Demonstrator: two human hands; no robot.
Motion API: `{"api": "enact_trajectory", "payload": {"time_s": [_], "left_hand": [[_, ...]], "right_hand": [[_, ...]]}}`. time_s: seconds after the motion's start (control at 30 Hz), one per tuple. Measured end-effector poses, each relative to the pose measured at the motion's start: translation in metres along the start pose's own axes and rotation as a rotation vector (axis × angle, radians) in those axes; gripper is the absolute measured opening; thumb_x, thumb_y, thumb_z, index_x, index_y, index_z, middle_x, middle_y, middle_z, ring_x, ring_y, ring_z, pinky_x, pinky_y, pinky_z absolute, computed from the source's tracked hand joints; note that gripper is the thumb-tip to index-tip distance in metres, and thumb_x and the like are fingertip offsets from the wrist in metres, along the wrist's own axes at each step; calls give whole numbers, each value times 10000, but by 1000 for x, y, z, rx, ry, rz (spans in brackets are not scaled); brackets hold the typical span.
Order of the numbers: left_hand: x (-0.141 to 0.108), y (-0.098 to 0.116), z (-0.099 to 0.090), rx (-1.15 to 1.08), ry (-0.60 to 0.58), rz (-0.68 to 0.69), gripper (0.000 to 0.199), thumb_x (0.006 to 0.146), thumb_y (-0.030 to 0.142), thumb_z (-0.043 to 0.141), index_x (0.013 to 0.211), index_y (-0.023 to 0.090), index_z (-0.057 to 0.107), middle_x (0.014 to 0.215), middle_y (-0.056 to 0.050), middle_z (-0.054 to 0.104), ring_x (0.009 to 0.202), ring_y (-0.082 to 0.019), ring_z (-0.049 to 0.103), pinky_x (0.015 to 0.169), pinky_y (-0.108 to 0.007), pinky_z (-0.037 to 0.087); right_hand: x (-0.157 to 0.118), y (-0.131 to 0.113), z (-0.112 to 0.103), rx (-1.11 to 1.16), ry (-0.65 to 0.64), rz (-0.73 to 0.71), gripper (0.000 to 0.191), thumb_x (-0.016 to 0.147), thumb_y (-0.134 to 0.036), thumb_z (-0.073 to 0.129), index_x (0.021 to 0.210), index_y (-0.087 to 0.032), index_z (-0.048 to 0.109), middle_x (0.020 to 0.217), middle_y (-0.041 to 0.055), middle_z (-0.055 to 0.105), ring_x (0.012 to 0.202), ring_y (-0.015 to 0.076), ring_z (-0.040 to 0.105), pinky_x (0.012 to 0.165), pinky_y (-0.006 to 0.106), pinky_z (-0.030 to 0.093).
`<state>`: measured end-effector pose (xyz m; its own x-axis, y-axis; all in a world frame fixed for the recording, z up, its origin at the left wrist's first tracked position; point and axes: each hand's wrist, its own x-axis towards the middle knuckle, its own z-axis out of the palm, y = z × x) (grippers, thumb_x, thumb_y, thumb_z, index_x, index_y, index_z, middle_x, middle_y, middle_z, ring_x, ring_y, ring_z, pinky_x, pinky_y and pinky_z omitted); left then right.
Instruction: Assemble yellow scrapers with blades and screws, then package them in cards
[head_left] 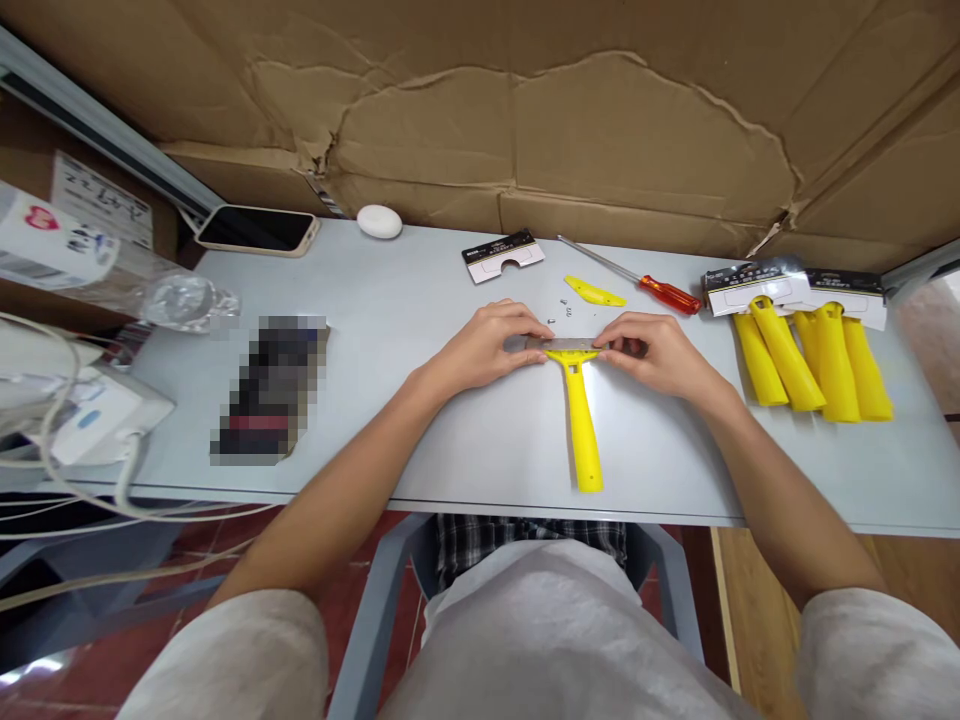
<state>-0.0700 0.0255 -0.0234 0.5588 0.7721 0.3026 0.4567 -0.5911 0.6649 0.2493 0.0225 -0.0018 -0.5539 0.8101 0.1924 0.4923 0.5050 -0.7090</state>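
A yellow scraper handle (581, 430) lies on the table, its grip pointing toward me. Across its head sits a thin metal blade (571, 344). My left hand (501, 345) pinches the blade's left end between thumb and fingers. At the right end, my right hand (646, 350) pinches the blade beside the handle's head. Just beyond the blade, several small screws (568, 311) are scattered. A yellow curved cover piece (594, 291) rests farther back, close to a screwdriver (667, 295) with a red clear handle.
Several yellow scrapers (832, 365) with card sleeves lie at the right. A loose black-and-white card (504, 257) and a white oval case (379, 222) are at the back. Leftward are a phone (259, 230), a blurred-out item (271, 390), a plastic bottle (180, 295) and white cables (52, 420). Cardboard (637, 130) walls the back.
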Motion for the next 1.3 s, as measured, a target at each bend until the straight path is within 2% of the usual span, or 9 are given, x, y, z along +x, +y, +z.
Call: {"api": "enact_trajectory", "payload": {"time_s": [0.2, 0.33, 0.47, 0.67, 0.77, 0.97, 1.1, 1.3], "left_hand": [[0, 2, -7, -41, -19, 2, 289, 1037, 481, 793, 1188, 249, 882, 1174, -91, 862, 1105, -280, 786, 1025, -423, 614], [-1, -1, -5, -45, 12, 3, 276, 1062, 491, 761, 1126, 257, 892, 1150, -92, 867, 1113, -279, 794, 1055, -439, 622], [-1, -5, 1, -29, 28, 31, 307, 1085, 515, 728, 1156, 276, 907, 1186, -105, 849, 1124, -278, 788, 1068, -449, 621], [-3, -9, 4, -7, 26, 43, 327, 1091, 519, 715, 1185, 280, 916, 1244, -115, 809, 1131, -277, 771, 1049, -454, 620], [-3, -7, 3, 7, 17, 39, 332, 1095, 517, 705, 1187, 276, 914, 1256, -114, 800, 1134, -274, 764, 1047, -451, 616], [-2, 0, 0, 18, 0, 52, 245, 1080, 424, 735, 1168, 259, 893, 1218, -100, 804, 1136, -273, 764, 1081, -454, 600], [-3, -3, 0, 29, -8, 41, 217, 1054, 432, 774, 1125, 271, 901, 1240, -100, 796, 1143, -284, 762, 1083, -475, 601], [-4, -8, 4, 92, 35, 112, 253, 1111, 389, 693, 1188, 281, 909, 1214, -110, 788, 1059, -256, 739, 986, -439, 608]], "right_hand": [[0, 6, 1, 0, 23, 3, 256, 1028, -436, 760, 1139, -227, 860, 917, 60, 777, 709, 174, 625, 691, 343, 527], [0, 11, 3, 10, 37, 15, 288, 1015, -453, 781, 1184, -228, 843, 923, 56, 781, 692, 167, 614, 668, 334, 521], [1, 11, 2, -4, 46, 11, 331, 1019, -501, 784, 1208, -235, 841, 937, 59, 772, 682, 166, 605, 669, 340, 532], [1, 11, 3, 7, 38, -19, 342, 1035, -568, 768, 1095, -245, 863, 1224, 118, 799, 739, 177, 671, 679, 366, 583], [0, 13, 4, -20, 50, -42, 299, 1032, -519, 781, 1082, -241, 877, 1249, 120, 791, 721, 166, 665, 705, 372, 605], [-1, 14, 5, -146, 48, -124, 177, 1031, -321, 752, 1098, -236, 891, 1231, 113, 785, 775, 178, 702, 804, 385, 619], [-1, 13, 6, -176, 52, -130, 182, 1031, -283, 735, 1108, -223, 888, 1211, 117, 783, 821, 198, 723, 827, 389, 624], [-2, 11, 5, -201, 43, -120, 172, 1021, -271, 737, 1110, -229, 878, 1222, 120, 779, 913, 235, 751, 842, 401, 632]]}}
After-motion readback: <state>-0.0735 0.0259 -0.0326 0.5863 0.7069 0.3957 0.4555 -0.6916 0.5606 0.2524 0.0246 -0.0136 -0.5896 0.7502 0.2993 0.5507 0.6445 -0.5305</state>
